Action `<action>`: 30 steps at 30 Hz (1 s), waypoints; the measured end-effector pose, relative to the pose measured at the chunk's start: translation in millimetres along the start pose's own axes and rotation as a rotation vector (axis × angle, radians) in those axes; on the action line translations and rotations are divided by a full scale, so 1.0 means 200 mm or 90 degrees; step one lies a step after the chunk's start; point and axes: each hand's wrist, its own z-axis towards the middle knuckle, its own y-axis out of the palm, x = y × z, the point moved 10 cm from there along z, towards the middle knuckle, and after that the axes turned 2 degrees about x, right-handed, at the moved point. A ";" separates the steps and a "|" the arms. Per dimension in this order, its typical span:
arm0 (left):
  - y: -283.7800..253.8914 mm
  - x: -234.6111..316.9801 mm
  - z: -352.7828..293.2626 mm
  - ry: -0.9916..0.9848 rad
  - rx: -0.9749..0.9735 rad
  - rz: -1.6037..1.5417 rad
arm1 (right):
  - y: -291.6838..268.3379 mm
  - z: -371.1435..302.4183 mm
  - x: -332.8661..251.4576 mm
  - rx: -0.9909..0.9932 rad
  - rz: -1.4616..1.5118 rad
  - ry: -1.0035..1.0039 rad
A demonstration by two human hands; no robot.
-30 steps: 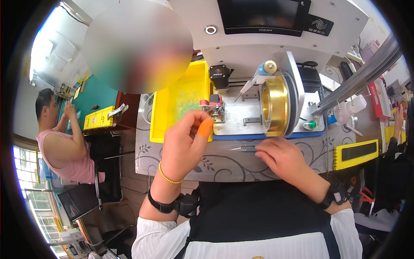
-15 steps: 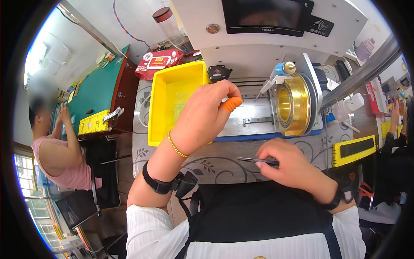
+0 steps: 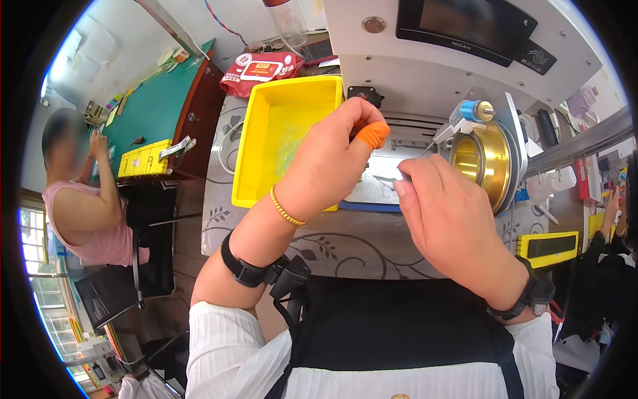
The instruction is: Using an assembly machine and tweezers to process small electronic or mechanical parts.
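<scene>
My left hand [image 3: 329,149] is raised in front of the machine, right of the yellow bin [image 3: 242,163]. Its thumb wears an orange finger cot [image 3: 373,135] and presses against the curled fingers; anything pinched there is too small or hidden. My right hand [image 3: 452,219] is closed around a pair of tweezers [image 3: 385,178], whose grey tips point left toward my left hand. Most of the tweezers is covered by my fingers. Just beyond my right hand, a gold-coloured spool [image 3: 502,163] is mounted on the machine beside a metal plate [image 3: 372,189].
A white machine [image 3: 392,73] with a dark screen [image 3: 458,30] stands at the back. Behind the bin lies a red wipes pack [image 3: 262,72]. A yellow-framed tray [image 3: 548,249] is at right. At the left, a person in pink [image 3: 90,219] sits by a green-topped desk [image 3: 153,100].
My right hand has risen from the table's front toward my left hand, bringing the tweezers along. My left hand stays pinched and has shifted slightly. The whole view has tilted.
</scene>
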 end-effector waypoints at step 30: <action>-0.19 0.07 -0.05 0.100 0.126 0.185 | 0.06 -0.05 -0.02 0.010 0.014 0.017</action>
